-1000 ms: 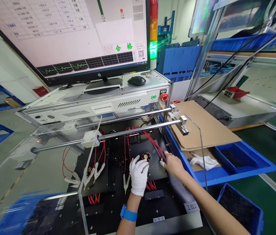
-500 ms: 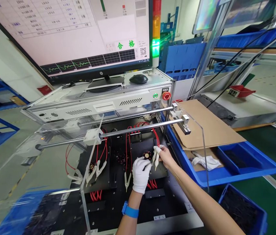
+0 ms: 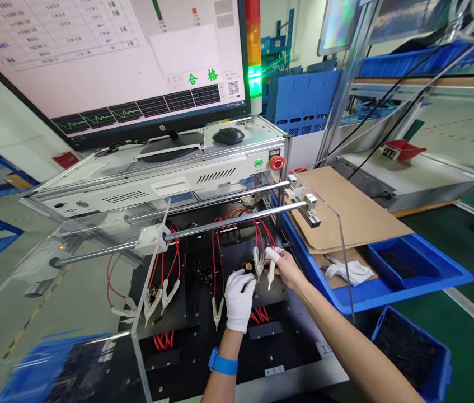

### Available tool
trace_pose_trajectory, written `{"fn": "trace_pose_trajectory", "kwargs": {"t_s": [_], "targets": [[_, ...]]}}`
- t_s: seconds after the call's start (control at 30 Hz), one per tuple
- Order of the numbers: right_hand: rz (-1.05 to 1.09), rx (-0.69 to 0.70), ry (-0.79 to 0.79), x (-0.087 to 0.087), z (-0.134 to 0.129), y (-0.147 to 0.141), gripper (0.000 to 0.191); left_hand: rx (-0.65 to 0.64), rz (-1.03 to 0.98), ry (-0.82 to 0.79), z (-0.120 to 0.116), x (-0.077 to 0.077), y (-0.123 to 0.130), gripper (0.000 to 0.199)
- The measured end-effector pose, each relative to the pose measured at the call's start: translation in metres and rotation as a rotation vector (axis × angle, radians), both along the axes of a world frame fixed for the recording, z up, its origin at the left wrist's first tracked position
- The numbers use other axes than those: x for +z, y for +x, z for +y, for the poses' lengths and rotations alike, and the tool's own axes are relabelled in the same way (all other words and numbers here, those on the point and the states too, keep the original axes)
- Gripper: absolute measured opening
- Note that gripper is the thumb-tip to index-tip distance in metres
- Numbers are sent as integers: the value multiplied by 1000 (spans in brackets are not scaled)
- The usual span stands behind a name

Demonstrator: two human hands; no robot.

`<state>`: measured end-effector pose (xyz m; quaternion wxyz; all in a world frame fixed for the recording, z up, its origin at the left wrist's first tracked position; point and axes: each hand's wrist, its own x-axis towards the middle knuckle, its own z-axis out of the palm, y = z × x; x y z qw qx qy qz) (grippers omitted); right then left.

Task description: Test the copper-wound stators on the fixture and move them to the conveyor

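My left hand, in a white glove, has its fingers curled at the near left side of a small round coil part on the black plate. Whatever lies between those fingertips is hidden. On the right, my right hand, with white fingertip covers, grips a white test clip with a red wire and a brass tip pointing down. A second white clip hangs between my hands beside the coil. Another clip lies to the left of my left hand.
A clear cover on metal rods rises at left and over the fixture. More clips and red wires are at left. A monitor stands behind. At right are cardboard, a blue tray and a glove.
The two clips near my right hand have separated; one now hangs left of it, by the coil. The whole view has shifted slightly, moving the scene leftward.
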<state>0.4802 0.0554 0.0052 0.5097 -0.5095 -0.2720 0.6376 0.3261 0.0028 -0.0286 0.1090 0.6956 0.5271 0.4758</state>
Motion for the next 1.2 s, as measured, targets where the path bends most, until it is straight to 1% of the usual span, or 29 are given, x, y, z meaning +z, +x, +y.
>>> {"fn": "trace_pose_trajectory", "kwargs": {"t_s": [0.1,0.17,0.23,0.4,0.47,0.53,0.6,0.63,0.67,0.73,0.77,0.8,0.87,0.93,1.0,1.03,1.07,1.1,1.13,1.17,1.2], "targets": [[-85,-145,27,-14,-2,8,42,13,-35,-28,-1,-1,1,11],[-117,-183,56,-23,-3,8,40,16,-41,-38,-2,-2,1,12],[-111,-205,77,-29,-3,4,38,19,-38,-40,-2,-1,1,12],[-72,-241,54,-27,0,-3,39,19,-25,-29,0,2,3,11],[-66,-232,60,-26,1,1,38,12,-15,-20,-2,1,3,12],[-81,-230,68,-28,1,7,37,15,12,6,-9,-2,-3,14],[-137,-241,85,-31,3,15,37,81,50,27,-21,-11,-14,19],[-173,-247,93,-32,4,18,37,150,65,15,-28,-17,-22,21],[-210,-248,102,-34,5,21,37,243,68,-17,-34,-23,-29,21],[-285,-242,129,-36,8,25,37,413,26,-141,-45,-35,-43,20],[-333,-239,145,-37,10,26,37,454,-14,-226,-48,-40,-49,20],[-395,-234,163,-38,11,26,36,470,-59,-315,-50,-43,-53,20],[-537,-230,197,-39,12,26,38,441,-144,-491,-53,-44,-57,19],[-667,-242,227,-39,8,25,45,374,-218,-651,-53,-36,-58,18],[-805,-293,322,-35,0,21,52,287,-333,-726,-51,-23,-56,17],[-884,-297,419,-31,-6,18,53,248,-430,-720,-50,-15,-54,18],[-964,-247,557,-26,-11,14,50,222,-563,-687,-47,-7,-51,22],[-1040,-131,723,-20,-17,9,44,202,-724,-643,-44,1,-49,29],[-1104,42,894,-14,-21,4,38,174,-900,-607,-40,8,-45,38],[-1155,245,1045,-8,-23,-2,32,135,-1073,-589,-35,13,-42,45],[-1201,441,1158,-3,-24,-9,28,91,-1225,-588,-29,17,-39,48]]}}
